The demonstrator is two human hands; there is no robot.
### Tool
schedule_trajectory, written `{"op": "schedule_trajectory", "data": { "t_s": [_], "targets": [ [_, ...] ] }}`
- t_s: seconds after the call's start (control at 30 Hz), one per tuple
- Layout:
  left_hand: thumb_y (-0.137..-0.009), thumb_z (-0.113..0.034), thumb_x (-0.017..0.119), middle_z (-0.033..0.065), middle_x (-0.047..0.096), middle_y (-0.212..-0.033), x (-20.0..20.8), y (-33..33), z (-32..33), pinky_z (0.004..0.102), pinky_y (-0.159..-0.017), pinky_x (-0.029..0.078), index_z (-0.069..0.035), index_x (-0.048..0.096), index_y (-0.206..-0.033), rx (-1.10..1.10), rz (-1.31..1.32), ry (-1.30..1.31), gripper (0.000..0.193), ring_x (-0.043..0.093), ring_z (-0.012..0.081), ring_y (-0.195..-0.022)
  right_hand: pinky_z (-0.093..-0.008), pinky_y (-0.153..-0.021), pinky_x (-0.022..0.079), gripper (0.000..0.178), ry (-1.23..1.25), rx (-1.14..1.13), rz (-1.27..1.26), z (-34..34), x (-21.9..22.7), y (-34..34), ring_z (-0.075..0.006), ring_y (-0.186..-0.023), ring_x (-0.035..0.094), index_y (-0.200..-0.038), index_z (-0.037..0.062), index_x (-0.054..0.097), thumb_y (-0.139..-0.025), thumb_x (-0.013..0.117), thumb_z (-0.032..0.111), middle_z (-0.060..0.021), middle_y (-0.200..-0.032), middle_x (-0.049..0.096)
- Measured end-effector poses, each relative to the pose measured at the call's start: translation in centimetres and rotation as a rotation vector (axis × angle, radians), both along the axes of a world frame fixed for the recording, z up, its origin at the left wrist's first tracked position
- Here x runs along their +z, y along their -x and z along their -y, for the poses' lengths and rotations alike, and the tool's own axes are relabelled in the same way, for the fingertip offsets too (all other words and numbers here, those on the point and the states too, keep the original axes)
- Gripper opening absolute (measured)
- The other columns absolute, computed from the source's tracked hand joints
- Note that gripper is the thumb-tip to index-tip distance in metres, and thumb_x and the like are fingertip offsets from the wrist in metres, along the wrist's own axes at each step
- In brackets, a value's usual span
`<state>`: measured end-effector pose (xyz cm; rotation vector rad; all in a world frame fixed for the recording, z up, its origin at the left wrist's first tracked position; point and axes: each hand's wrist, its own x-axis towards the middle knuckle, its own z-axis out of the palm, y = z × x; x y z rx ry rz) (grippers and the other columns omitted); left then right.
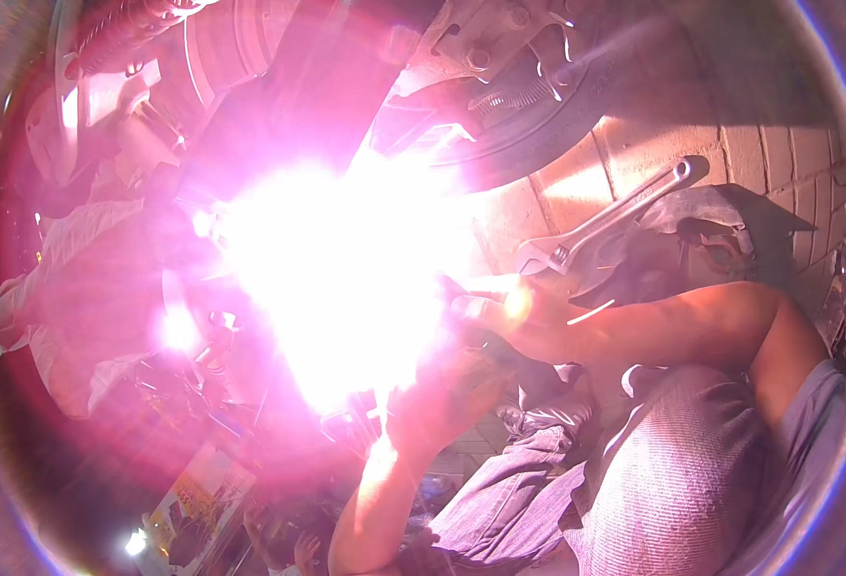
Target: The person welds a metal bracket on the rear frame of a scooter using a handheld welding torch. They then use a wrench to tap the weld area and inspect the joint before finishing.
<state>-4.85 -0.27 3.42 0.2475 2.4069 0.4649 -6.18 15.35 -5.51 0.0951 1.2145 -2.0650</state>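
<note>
White-pink glare washes out the middle of the view and hides what lies in front of my hands. My right hand reaches in from the right, its thumb and fingers drawn together at the glare's edge; a small dark thing shows at their tips, too unclear to name. Just below and left of it is my left hand, on a forearm rising from the lower edge; glare covers most of its fingers. Beyond my right hand, an adjustable wrench lies slantwise, jaw toward the hand.
A dark tyre curves above the glare, with a coil spring and bolted metal parts beside it. Paving bricks lie at the upper right. A crumpled grey thing rests by the wrench. Pale cloth hangs at the left. My bent knee is below.
</note>
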Motion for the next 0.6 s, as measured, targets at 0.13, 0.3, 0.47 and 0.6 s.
{"op": "schedule_trajectory", "data": {
  "t_s": [0.13,0.3,0.47,0.6],
  "targets": [
    [-0.060,-0.030,0.090,0.0204,0.055,-0.122,0.1,1.0,-0.5,0.0406,-0.085,0.053,0.001,0.044,-0.132,-0.165,-0.317,-0.111,0.091,0.060,0.0352,-0.106,-0.0268,-0.087,0.044,0.036,0.241,0.017,0.302,0.2,0.1,-0.1,-0.0090,-0.094,0.053,-0.117,-0.0012,0.060,-0.104,0.044,0.028,-0.0012,-0.101,0.061],
    [-0.068,-0.041,0.083,0.0178,0.050,-0.133,-1.3,0.3,0.0,0.0431,-0.090,0.052,-0.008,0.051,-0.130,-0.077,-0.278,-0.125,0.078,0.054,0.0360,-0.116,-0.0262,-0.091,0.043,0.037,0.197,0.058,0.290,-0.4,-1.1,-0.5,-0.0092,-0.099,0.053,-0.120,-0.0001,0.059,-0.104,0.044,0.030,-0.0012,-0.105,0.061],
    [-0.075,-0.038,0.078,0.0222,0.049,-0.133,-0.7,-0.1,0.9,0.0458,-0.090,0.051,0.000,0.038,-0.139,-0.029,-0.257,-0.118,0.085,0.055,0.0378,-0.116,-0.0312,-0.098,0.045,0.042,0.160,0.228,0.236,-0.8,-0.2,0.8,-0.0162,-0.114,0.055,-0.133,0.0032,0.050,-0.102,0.048,0.032,-0.0076,-0.124,0.059],
    [-0.076,-0.031,0.076,0.0224,0.045,-0.139,-0.2,-0.5,1.8,0.0467,-0.093,0.049,-0.004,0.039,-0.142,-0.066,-0.261,-0.143,0.080,0.054,0.0391,-0.117,-0.0327,-0.098,0.045,0.040,0.028,0.131,-0.141,1.0,-2.3,-2.2,-0.0183,-0.116,0.055,-0.131,0.0035,0.052,-0.100,0.051,0.029,-0.0088,-0.124,0.059]
  ]
}}
